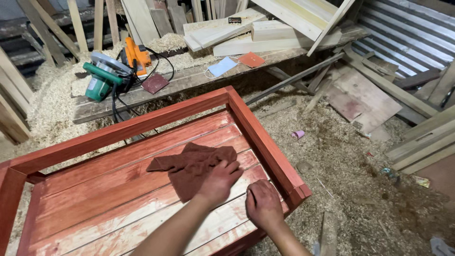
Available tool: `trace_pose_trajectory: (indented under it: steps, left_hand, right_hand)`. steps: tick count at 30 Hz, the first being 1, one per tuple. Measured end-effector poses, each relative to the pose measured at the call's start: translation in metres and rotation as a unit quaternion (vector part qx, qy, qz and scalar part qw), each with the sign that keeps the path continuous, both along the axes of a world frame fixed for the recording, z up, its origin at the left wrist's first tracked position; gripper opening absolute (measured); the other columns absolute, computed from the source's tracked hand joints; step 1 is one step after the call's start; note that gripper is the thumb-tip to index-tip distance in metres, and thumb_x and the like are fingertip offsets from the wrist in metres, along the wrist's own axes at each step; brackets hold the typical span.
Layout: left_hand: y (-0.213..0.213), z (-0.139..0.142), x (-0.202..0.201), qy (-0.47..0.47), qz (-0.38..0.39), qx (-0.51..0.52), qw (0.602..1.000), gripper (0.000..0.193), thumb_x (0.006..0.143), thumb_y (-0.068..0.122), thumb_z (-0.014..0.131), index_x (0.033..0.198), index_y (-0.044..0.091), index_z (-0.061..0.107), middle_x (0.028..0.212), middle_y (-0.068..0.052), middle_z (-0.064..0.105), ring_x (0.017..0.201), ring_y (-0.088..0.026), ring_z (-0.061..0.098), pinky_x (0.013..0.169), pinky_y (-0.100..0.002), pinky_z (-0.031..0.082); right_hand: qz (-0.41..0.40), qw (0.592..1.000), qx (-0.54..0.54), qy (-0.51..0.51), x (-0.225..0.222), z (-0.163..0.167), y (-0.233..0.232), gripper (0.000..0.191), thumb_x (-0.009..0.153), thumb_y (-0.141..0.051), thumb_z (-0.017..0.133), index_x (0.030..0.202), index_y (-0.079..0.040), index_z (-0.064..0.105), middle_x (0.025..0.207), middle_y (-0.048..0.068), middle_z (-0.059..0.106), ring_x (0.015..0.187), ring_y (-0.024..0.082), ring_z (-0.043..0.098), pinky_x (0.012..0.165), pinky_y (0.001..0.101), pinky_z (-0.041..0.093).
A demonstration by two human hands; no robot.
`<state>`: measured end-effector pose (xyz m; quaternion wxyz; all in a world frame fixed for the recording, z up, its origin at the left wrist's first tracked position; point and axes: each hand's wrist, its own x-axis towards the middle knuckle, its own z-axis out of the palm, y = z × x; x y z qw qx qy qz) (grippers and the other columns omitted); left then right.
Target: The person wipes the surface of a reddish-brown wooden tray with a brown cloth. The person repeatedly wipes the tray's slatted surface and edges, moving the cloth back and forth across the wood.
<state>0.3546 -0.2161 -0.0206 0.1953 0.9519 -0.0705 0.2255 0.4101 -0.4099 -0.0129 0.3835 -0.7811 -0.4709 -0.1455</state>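
Left hand (219, 182) presses flat, fingers spread and grasping nothing, on a stained brown rag (192, 166) lying mid-panel on the red-stained slatted wooden frame (265, 142), while the right hand (263, 205), loosely curled and empty, steadies the frame near its right rail.

Cut off at the bottom and left edges: red frame (265, 137). Partly hidden under left hand (219, 182): cloth (192, 163). Too small to tell: pink bit (298, 134) on the floor.
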Motion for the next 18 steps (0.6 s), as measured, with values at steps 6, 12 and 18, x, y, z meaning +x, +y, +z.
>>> trace_pose_trajectory:
  steps: [6, 12, 18]
  left_hand:
    - [0.027, 0.006, 0.0, 0.069, -0.033, -0.01, 0.997, 0.024, 0.08, 0.005, 0.066, 0.101, 0.008, 0.074, 0.101, -0.013, 0.069, 0.099, -0.035, 0.063, 0.086, -0.043, 0.053]
    - [0.009, 0.0, 0.043, 0.017, -0.004, -0.188, 0.982, 0.019, 0.081, 0.011, 0.073, 0.098, 0.003, 0.07, 0.091, -0.015, 0.064, 0.088, -0.035, 0.062, 0.077, -0.045, 0.054]
    - [-0.028, -0.023, 0.097, -0.044, 0.052, -0.214, 0.974, 0.011, 0.077, 0.006, 0.069, 0.088, 0.005, 0.071, 0.093, -0.013, 0.064, 0.089, -0.035, 0.064, 0.075, -0.045, 0.055]
  right_hand:
    - [0.003, 1.0, 0.003, 0.021, 0.001, 0.001, 0.002, 0.006, 0.084, -0.007, 0.064, 0.085, -0.003, 0.06, 0.084, 0.016, 0.062, 0.09, 0.038, 0.06, 0.083, 0.0496, 0.048]
    - [0.0, 1.0, 0.005, 0.03, 0.002, 0.001, 0.005, 0.006, 0.084, -0.007, 0.064, 0.085, -0.003, 0.06, 0.084, 0.016, 0.062, 0.09, 0.038, 0.061, 0.081, 0.0498, 0.047]
    - [-0.018, 0.999, -0.007, 0.04, 0.002, -0.001, 0.007, 0.005, 0.084, -0.007, 0.063, 0.085, -0.003, 0.061, 0.084, 0.017, 0.062, 0.09, 0.037, 0.061, 0.082, 0.0501, 0.048]
